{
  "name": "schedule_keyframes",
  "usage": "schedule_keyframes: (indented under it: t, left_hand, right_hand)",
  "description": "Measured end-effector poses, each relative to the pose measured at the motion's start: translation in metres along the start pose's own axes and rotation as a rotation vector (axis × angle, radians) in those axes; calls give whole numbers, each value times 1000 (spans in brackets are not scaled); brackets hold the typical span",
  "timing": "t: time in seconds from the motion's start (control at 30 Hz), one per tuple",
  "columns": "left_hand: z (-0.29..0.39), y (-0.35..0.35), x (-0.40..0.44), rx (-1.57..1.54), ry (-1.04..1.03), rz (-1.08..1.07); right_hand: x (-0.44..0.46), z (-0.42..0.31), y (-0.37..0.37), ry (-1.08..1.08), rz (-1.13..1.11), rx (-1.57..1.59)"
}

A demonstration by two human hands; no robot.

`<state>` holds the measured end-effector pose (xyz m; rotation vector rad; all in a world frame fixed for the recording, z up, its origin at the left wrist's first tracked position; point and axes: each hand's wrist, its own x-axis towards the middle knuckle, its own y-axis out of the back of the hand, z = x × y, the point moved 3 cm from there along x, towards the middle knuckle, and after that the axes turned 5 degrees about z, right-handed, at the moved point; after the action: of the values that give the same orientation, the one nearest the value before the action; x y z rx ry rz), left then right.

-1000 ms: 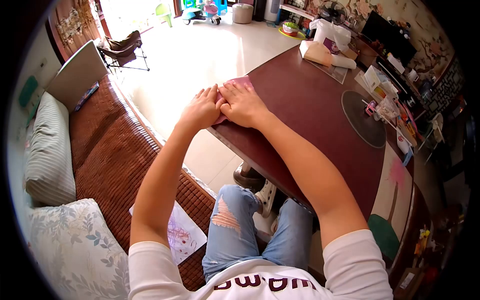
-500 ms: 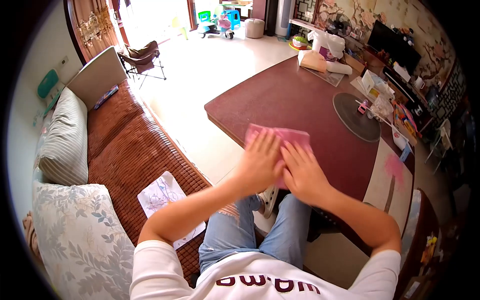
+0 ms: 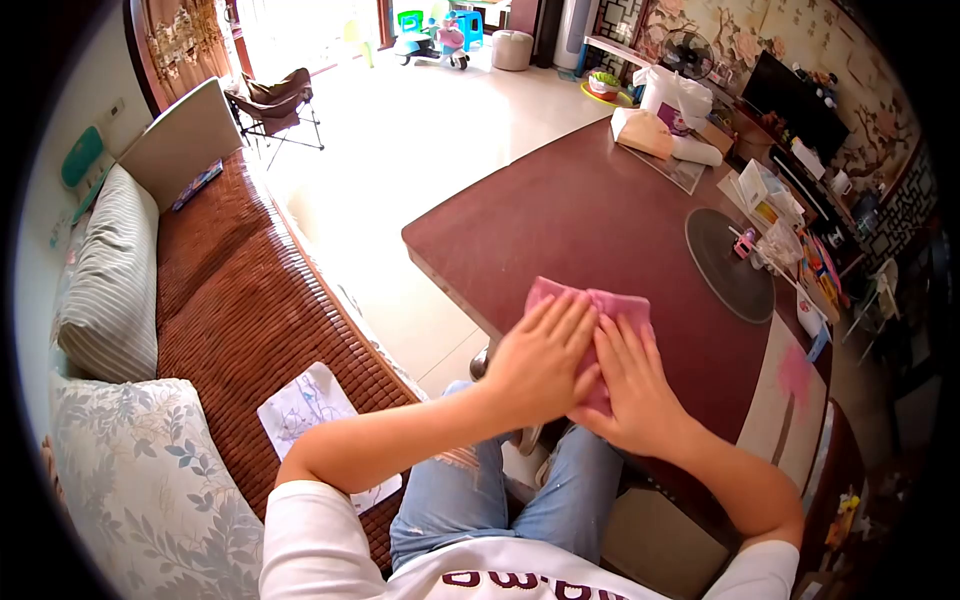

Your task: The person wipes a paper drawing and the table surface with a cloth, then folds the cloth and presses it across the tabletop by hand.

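Observation:
A folded pink cloth (image 3: 622,304) lies near the front left edge of the dark red table (image 3: 540,200). My left hand (image 3: 545,355) rests flat on its left half, fingers stretched out and pointing away from me. Over the right half lies my right hand (image 3: 633,385), also flat with its fingers extended. The two hands nearly meet at the fingertips and thumbs. They hide most of the cloth, so only its far edge and a strip between them show.
A round dark turntable (image 3: 730,265) sits on the table's right side, beside clutter. White bags (image 3: 675,95) and a paper roll stand at the far end. A brown sofa (image 3: 265,290) with pillows and a drawn-on sheet (image 3: 305,405) is at left. A folding chair (image 3: 275,105) stands beyond.
Both hands and the pink cloth have shifted right and slightly toward me. The camera view has also turned a little.

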<state>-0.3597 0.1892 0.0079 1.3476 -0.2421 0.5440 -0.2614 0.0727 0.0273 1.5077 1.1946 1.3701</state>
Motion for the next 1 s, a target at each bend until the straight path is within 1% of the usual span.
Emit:
schedule_keyframes:
  t: [0.1,0.17,0.23,0.3,0.37,0.43,0.47,0.5,0.57,0.63,0.7,0.77,0.83,0.87,0.93,1.0]
  left_hand:
    - [-50,3,20,79,111,-108]
    - [-85,0,37,140,192,-139]
    - [-120,-2,56,186,264,-155]
    - [-150,-3,76,215,328,-186]
    - [-179,-12,95,184,365,-146]
    - [-205,-13,114,233,372,-198]
    - [-207,-14,119,151,438,-178]
    - [-206,-14,120,156,435,-184]
    - [-202,-11,119,175,494,-187]
    - [-198,-12,118,220,492,-180]
    - [-189,-12,114,276,494,-220]
    - [-173,-9,101,303,461,-247]
    - [-149,-6,85,265,419,-240]
    - [-135,-7,74,233,398,-203]
    - [-104,-9,55,224,333,-187]
    - [-64,-11,38,219,268,-162]
  right_hand:
    - [55,21,-17,68,41,-43]
    - [94,41,-34,98,57,-34]
    - [136,62,-47,93,24,-1]
    - [176,83,-58,62,-60,-18]
    - [207,97,-61,41,-53,-9]
    - [240,115,-70,-57,-53,67]
    - [246,119,-72,-76,-41,78]
    - [247,118,-75,-79,-38,84]
    - [246,115,-74,-137,-19,57]
    - [245,111,-76,-144,-3,0]
    - [235,106,-77,-184,-6,-32]
    - [216,97,-74,-190,-50,-61]
    - [184,83,-67,-152,0,-36]
    - [165,77,-64,-161,7,-33]
    - [122,63,-55,-86,117,-27]
    - [74,47,-41,-72,162,-22]
